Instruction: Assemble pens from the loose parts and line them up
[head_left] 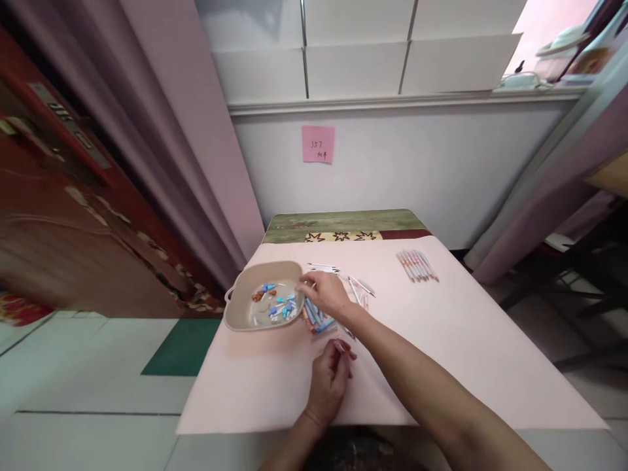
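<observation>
My right hand (324, 292) reaches to the right rim of a beige plastic basin (238, 307), its thumb and fingers drawn together; whatever they may pinch is too small to name. Inside the basin lie several small blue parts (287, 307), white bits and a few brown pieces (258, 296). Below, close to the table's front, my left hand (331, 379) is closed with its fingertips together, and what it holds is unclear. Between the hands and the basin lies a pile of blue and orange pen barrels (318, 317), partly covered by my right hand. Thin white refills (324, 267) lie behind it.
A row of assembled pens (417, 266) lies at the right on the pink-covered table (432, 353). More thin pen parts (360, 288) lie beyond my right forearm. A pink note (318, 144) is stuck to the wall behind. A reddish door (98, 196) stands at the left.
</observation>
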`<state>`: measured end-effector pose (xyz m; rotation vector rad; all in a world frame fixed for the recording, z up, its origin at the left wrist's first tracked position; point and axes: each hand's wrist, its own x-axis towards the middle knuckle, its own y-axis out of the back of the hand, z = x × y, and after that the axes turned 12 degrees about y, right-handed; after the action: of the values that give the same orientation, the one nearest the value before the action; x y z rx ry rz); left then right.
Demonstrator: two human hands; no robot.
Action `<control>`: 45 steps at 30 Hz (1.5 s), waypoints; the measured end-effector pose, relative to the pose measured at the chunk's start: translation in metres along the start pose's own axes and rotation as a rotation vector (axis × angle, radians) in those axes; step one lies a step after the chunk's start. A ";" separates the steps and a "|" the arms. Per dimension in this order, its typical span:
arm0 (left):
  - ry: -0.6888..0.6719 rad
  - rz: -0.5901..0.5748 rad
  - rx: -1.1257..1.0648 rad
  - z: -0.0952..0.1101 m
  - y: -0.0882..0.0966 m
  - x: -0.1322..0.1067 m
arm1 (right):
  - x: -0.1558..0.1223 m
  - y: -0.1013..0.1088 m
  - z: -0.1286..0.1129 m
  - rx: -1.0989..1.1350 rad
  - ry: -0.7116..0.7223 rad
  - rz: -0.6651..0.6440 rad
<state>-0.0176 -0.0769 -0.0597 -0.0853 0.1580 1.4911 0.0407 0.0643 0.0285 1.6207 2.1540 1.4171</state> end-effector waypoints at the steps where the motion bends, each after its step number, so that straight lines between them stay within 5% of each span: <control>1: -0.008 0.044 0.001 -0.001 0.004 -0.002 | 0.001 0.001 0.003 -0.020 -0.031 0.006; 6: 0.060 0.244 -0.125 -0.011 0.030 -0.010 | -0.053 0.013 0.031 -0.185 -0.238 -0.006; 11: 0.096 0.224 -0.133 -0.011 0.034 -0.009 | -0.107 -0.002 0.041 -0.263 -0.343 -0.101; 22: 0.059 0.212 0.136 0.003 0.024 -0.005 | -0.124 0.011 0.055 -0.240 -0.549 -0.034; 27: 0.068 0.234 0.124 0.008 0.021 0.002 | -0.120 0.004 0.056 -0.212 -0.315 -0.032; 33: 0.078 0.235 0.112 0.001 0.023 0.002 | -0.104 -0.014 0.053 -0.357 -0.028 -0.245; 40: 0.096 0.230 0.122 -0.003 0.023 0.003 | -0.104 -0.027 0.058 -0.493 0.060 -0.361; 45: 0.093 0.209 0.131 -0.003 0.022 0.002 | -0.102 -0.003 0.053 -0.494 -0.063 -0.273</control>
<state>-0.0391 -0.0740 -0.0615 -0.0334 0.3481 1.6822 0.1120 0.0145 -0.0470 1.1312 1.7205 1.6124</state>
